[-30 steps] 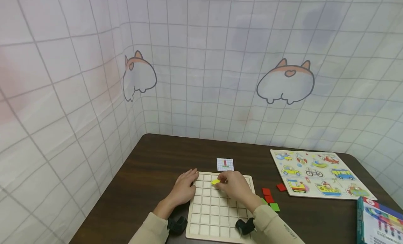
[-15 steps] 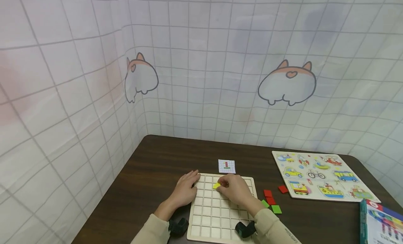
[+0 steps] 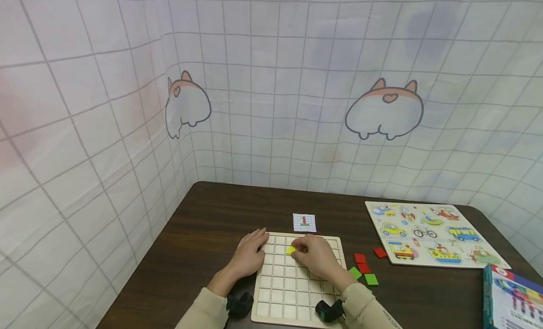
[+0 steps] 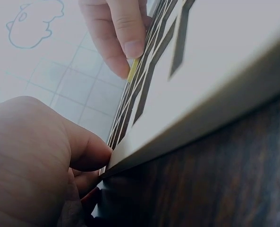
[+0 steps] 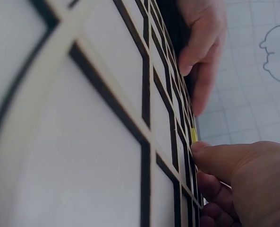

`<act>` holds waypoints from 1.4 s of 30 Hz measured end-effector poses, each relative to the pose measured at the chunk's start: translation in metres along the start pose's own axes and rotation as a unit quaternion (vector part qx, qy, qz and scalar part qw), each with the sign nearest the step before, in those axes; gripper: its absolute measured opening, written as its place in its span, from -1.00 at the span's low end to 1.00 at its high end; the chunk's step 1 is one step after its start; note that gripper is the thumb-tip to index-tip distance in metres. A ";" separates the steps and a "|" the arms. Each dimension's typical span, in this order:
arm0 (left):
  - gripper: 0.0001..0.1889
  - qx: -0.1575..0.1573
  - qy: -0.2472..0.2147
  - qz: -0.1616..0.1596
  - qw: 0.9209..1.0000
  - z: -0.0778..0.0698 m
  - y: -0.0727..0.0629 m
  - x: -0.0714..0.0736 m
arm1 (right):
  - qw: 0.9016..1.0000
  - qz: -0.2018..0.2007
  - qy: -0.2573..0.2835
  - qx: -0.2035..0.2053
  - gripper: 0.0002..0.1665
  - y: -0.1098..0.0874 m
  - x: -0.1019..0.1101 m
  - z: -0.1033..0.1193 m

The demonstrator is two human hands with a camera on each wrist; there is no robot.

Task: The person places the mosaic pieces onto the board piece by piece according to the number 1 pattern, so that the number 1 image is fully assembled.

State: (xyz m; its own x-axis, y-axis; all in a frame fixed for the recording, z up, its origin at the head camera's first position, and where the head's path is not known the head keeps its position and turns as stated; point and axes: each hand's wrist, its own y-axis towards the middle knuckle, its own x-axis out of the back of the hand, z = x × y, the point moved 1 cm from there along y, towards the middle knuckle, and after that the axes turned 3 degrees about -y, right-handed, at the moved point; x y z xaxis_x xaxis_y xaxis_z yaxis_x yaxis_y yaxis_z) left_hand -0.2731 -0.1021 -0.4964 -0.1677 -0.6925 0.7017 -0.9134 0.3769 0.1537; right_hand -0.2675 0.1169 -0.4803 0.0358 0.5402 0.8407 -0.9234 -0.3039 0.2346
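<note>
A pale wooden grid board (image 3: 276,296) lies on the dark table. A small yellow square tile (image 3: 290,250) is in the board's upper part, lying flat in or over a cell. My right hand (image 3: 317,257) pinches the tile's right side with thumb and fingertips; in the right wrist view the thumb tip is right at the yellow tile (image 5: 193,135). My left hand (image 3: 248,254) rests along the board's upper left edge, fingers extended. In the left wrist view the left thumb touches the board's edge, while the other fingers are mostly hidden below it.
A small printed pattern card (image 3: 304,222) lies beyond the board. Red tiles (image 3: 363,267) and green tiles (image 3: 371,279) are scattered to its right. Farther right are a vehicle picture puzzle board (image 3: 432,234) and a colourful box (image 3: 515,296). A patterned cloth (image 3: 271,131) hangs behind the table.
The yellow tile, tilted in my right fingers a second ago, now lies flat on the board. My right hand has lowered slightly with it. The left hand stays in place.
</note>
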 end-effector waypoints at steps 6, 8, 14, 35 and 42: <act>-0.48 0.001 0.002 0.001 1.000 0.001 0.001 -0.002 | 1.000 0.014 -0.013 -0.007 -0.72 -0.003 0.001 0.003; -0.48 0.001 0.005 0.001 1.000 0.001 0.002 -0.003 | 1.000 0.020 -0.018 -0.009 -0.68 -0.006 0.002 0.004; -0.49 0.000 0.001 0.002 1.000 0.000 0.002 -0.003 | 0.999 0.028 -0.024 -0.002 -0.60 -0.017 0.009 0.013; -0.48 -0.004 0.012 -0.001 1.000 0.004 0.003 -0.004 | 0.990 -0.085 -0.020 -0.115 -0.73 -0.060 0.067 -0.028; -0.49 -0.006 0.009 -0.002 1.000 0.003 0.002 -0.003 | 0.973 -0.089 -0.036 -0.210 -0.62 -0.074 0.075 -0.057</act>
State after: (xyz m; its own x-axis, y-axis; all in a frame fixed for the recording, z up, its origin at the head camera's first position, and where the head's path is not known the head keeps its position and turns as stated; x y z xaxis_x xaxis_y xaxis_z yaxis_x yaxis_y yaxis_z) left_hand -0.2752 -0.1015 -0.5005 -0.1565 -0.6826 0.7138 -0.9094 0.3816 0.1655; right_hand -0.2183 0.2247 -0.4622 0.2213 0.4943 0.8407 -0.9745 0.1445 0.1716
